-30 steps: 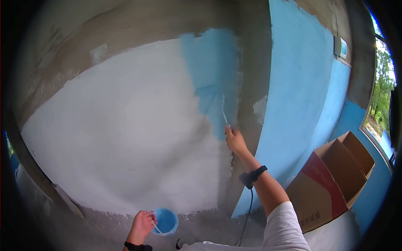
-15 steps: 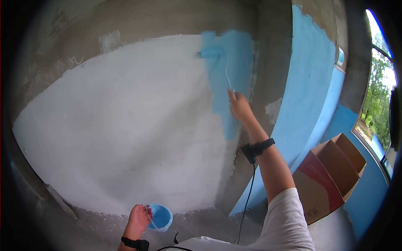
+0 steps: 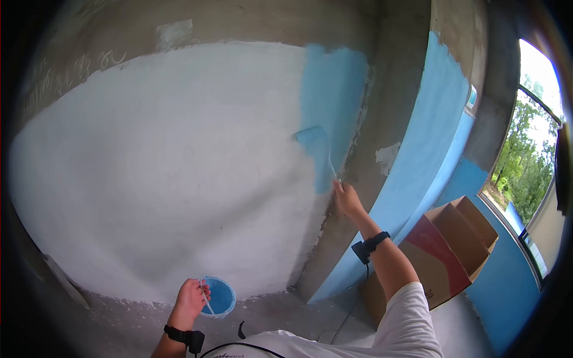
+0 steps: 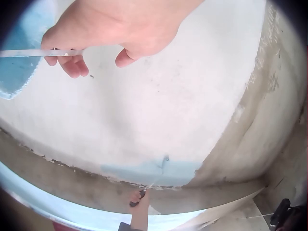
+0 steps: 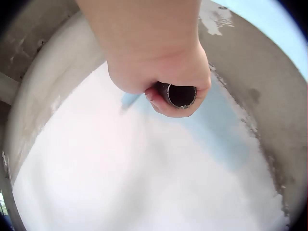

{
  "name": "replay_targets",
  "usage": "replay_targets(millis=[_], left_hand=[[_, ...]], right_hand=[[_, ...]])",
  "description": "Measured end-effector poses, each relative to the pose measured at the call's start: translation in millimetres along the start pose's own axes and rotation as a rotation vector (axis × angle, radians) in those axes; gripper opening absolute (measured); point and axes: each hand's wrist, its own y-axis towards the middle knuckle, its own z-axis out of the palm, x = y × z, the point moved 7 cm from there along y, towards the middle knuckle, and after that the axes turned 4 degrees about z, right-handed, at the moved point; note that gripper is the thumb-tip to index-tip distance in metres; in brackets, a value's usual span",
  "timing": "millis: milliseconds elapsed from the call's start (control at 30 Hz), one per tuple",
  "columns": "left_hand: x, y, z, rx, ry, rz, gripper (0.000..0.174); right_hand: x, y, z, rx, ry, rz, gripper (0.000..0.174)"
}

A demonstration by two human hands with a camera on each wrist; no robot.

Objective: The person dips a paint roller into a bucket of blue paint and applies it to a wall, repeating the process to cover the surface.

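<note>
At lower left, left hand point(image 3: 191, 297) has its grip curled round the white handle point(image 4: 21, 53) of the paint bucket point(image 3: 233, 291). On the wall point(image 3: 179, 149) to the right, paint roller point(image 3: 310, 135) has dropped from near the top of the blue patch point(image 3: 334, 77) to its lower left edge, likely one more strip coated; right hand point(image 3: 348, 198) grip clamped on roller handle point(image 5: 182, 96).
</note>
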Motion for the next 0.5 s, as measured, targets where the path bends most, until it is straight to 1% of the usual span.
replay_targets(millis=[33,100,200,267,300,367,400,467,500], left_hand=[[0.7,0.4,-0.2,0.0,-0.004,-0.006,0.03],[3.1,3.4,-1.2,0.015,-0.015,-0.021,0.03],[10.3,12.0,-7.1,0.028,-0.041,-0.052,0.029],[13.7,12.3,-10.0,0.025,-0.064,-0.069,0.029],[13.3,10.6,-8.6,0.026,-0.055,-0.073,0.029],[14.2,8.6,-7.4,0.025,-0.044,-0.081,0.028],[14.5,8.3,-7.3,0.014,-0.047,-0.075,0.028],[14.7,6.8,-4.1,0.004,-0.051,-0.071,0.029],[13.4,3.8,-0.9,0.016,-0.042,-0.056,0.03]], right_hand=[[8.7,6.5,-0.6,0.0,-0.006,-0.001,0.044],[58.9,9.1,0.6,0.041,0.136,0.02,0.045],[111.0,23.1,-2.3,0.01,0.153,-0.018,0.046],[134.1,26.4,-1.0,0.08,0.291,0.009,0.045],[139.9,25.2,0.2,0.086,0.291,0.009,0.045],[140.5,22.2,1.5,0.102,0.328,0.05,0.044],[130.9,23.9,3.9,0.102,0.328,0.054,0.044],[99.3,26.5,11.3,0.059,0.219,0.008,0.044],[83.1,19.8,16.5,0.054,0.208,0.026,0.044]])
